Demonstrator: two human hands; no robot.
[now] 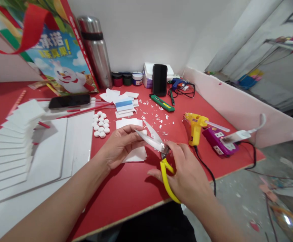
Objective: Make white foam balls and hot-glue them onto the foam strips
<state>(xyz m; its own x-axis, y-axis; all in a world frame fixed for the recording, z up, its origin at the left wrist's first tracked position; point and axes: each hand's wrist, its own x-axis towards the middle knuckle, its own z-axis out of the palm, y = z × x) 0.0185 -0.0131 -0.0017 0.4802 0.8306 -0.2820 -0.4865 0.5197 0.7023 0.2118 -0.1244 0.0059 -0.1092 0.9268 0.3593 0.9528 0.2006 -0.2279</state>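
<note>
Red tabletop point(116, 198), yellow-handled scissors point(167, 171), green-and-yellow cutter point(162, 103), purple box point(217, 141)

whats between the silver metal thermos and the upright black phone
From thermos to phone in the head view: three small jars, red, green and blue-white, a thin stick across their tops, then the edge of a white and purple box.
</note>
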